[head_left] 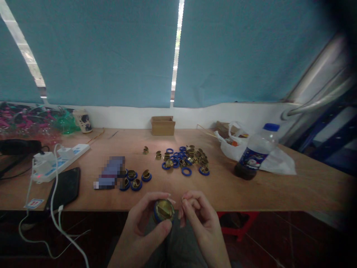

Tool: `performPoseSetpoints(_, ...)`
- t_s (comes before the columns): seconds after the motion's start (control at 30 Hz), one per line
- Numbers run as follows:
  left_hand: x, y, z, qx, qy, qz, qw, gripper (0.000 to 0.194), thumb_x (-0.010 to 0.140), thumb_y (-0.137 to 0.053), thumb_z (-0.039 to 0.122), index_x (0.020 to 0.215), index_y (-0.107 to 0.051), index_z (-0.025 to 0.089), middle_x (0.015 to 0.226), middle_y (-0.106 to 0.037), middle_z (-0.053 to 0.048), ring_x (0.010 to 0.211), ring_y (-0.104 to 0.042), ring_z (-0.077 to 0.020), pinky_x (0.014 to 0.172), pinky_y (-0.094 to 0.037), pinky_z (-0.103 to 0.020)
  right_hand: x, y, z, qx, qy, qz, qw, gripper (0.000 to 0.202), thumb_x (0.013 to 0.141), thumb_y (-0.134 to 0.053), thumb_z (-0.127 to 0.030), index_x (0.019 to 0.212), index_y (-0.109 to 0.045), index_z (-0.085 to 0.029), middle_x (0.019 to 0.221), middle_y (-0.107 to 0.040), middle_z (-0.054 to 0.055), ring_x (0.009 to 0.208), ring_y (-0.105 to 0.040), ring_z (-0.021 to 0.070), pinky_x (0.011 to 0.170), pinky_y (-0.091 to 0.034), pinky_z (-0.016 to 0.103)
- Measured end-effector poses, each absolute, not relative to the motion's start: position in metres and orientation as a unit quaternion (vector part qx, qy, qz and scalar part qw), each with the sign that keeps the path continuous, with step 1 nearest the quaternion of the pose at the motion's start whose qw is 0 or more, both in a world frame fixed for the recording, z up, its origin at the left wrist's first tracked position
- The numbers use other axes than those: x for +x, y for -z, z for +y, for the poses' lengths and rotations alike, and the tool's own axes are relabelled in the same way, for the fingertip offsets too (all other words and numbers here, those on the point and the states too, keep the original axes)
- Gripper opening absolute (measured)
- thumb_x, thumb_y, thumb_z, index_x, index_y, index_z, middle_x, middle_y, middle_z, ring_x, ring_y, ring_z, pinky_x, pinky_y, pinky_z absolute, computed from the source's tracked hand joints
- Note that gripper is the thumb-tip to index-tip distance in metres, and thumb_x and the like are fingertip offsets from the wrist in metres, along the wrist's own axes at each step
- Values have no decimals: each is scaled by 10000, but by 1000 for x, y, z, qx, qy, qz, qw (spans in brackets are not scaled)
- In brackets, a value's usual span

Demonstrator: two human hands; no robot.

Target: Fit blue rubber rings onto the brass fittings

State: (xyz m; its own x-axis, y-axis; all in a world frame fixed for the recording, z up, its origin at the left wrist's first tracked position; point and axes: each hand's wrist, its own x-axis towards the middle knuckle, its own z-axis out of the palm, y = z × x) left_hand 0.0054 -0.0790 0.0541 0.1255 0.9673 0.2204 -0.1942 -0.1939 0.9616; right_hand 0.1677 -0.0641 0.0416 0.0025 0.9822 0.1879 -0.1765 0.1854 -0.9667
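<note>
My left hand holds a round gold-coloured metal piece with a blue ring around it, just off the table's front edge. Close beside it on the right, my right hand has its fingers curled, thumb and forefinger pinched together; whatever may be between them is too small to make out. On the wooden table lie several gold pieces set in blue rings, left of centre. Loose blue rings and a pile of gold metal pieces are spread near the middle.
A small cardboard box stands at the back. To the right are a cola bottle and a white plastic bag. At left are a power strip with cables, a dark phone, a blurred-out item and a cup.
</note>
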Motion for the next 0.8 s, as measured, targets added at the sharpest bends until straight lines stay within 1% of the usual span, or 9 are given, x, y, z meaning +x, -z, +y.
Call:
performPoseSetpoints(0.07,7,-56,-78,521,-547,346,556,243,854,-597,242,1090,-652,224,1000,-715,-56,919,-660,-209,829,-504,-298,166,-42,-67,-377,-535,-489,577,228,908,-622,-432,915,-540,-219,585,-526,-64,494,-471,74,489,-389,163)
performPoseSetpoints(0.13,9,-56,-76,522,-534,369,553,157,882,-522,229,959,-658,214,853,-672,-22,780,-620,-167,725,-487,-252,163,-42,-70,-344,-574,-479,569,231,915,-616,-429,926,-507,-226,566,-481,-87,456,-395,55,451,-323,146)
performPoseSetpoints(0.23,12,-56,-74,545,-524,425,498,103,881,-536,225,846,-632,206,757,-584,13,687,-544,-136,658,-443,-221,158,-45,-74,-322,-615,-459,555,266,890,-653,-429,917,-484,-226,567,-440,-103,438,-308,39,421,-231,140)
performPoseSetpoints(0.3,15,-57,-74,568,-512,440,471,90,884,-562,256,882,-634,202,767,-580,15,687,-538,-132,655,-432,-220,156,-48,-76,-322,-626,-451,548,285,873,-677,-425,901,-483,-219,573,-438,-104,444,-292,34,424,-207,142)
performPoseSetpoints(0.4,17,-58,-74,601,-478,448,458,183,910,-547,294,776,-602,182,670,-536,29,619,-504,-119,595,-400,-213,154,-52,-78,-322,-631,-449,544,306,856,-697,-424,890,-476,-216,567,-438,-106,447,-288,32,429,-197,143)
performPoseSetpoints(0.47,18,-57,-73,610,-465,452,456,250,921,-534,306,706,-556,180,619,-500,40,578,-475,-111,559,-380,-212,154,-51,-77,-329,-629,-449,544,306,857,-694,-427,890,-473,-218,569,-431,-108,451,-295,34,433,-203,142)
performPoseSetpoints(0.57,18,-57,-70,604,-474,457,449,262,924,-536,309,695,-540,181,610,-510,41,570,-483,-111,555,-387,-214,154,-44,-74,-350,-601,-466,547,263,889,-651,-431,931,-489,-228,575,-430,-103,460,-335,48,440,-244,150)
performPoseSetpoints(0.67,18,-58,-69,586,-493,467,442,269,921,-546,310,684,-539,183,603,-529,41,569,-511,-113,559,-402,-210,156,-37,-70,-393,-515,-534,543,187,916,-613,-397,953,-552,-224,574,-482,-76,495,-439,84,475,-330,182)
performPoseSetpoints(0.8,19,-62,-68,560,-510,470,453,275,916,-555,320,678,-559,182,596,-552,41,563,-536,-111,551,-413,-202,157,-36,-67,-419,-396,-645,502,183,940,-568,-339,832,-623,-202,635,-577,-20,584,-550,128,576,-416,229)
